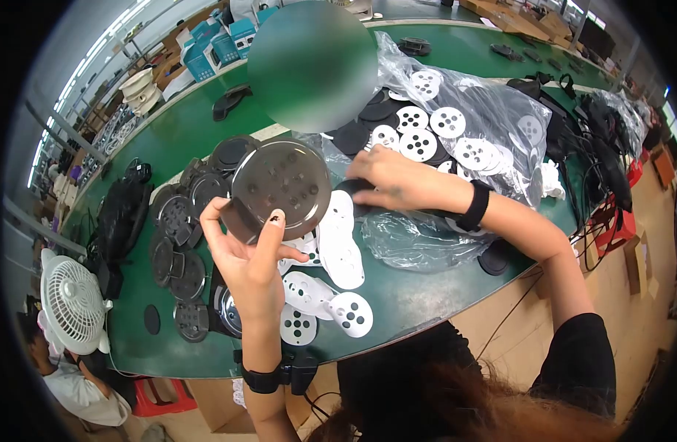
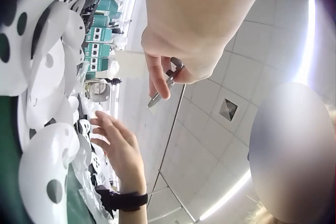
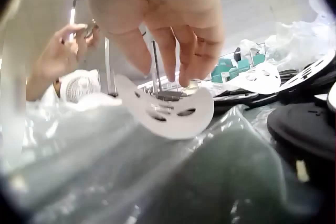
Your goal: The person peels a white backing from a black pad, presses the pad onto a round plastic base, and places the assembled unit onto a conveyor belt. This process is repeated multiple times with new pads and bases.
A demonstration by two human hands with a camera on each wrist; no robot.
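Observation:
My left hand [image 1: 254, 269] grips a dark, glossy round housing [image 1: 283, 188] by its edge, thumb on the face and fingers behind. Small round marks cover the middle of the housing, which is seen edge-on in the left wrist view. My right hand [image 1: 401, 180] reaches over a pile of discs, fingers spread and loosely bent, beside a black disc [image 1: 359, 197]. In the right wrist view a curved white disc with holes [image 3: 170, 113] lies just below its fingertips. More white perforated discs [image 1: 341, 254] overlap between the two hands.
Dark round housings [image 1: 187, 274] are heaped at the left of the green table [image 1: 224, 357]. A clear plastic bag [image 1: 419, 243] spreads under the white and black discs on the right. A white fan [image 1: 73, 302] stands at the far left, and teal boxes [image 1: 200, 60] at the back.

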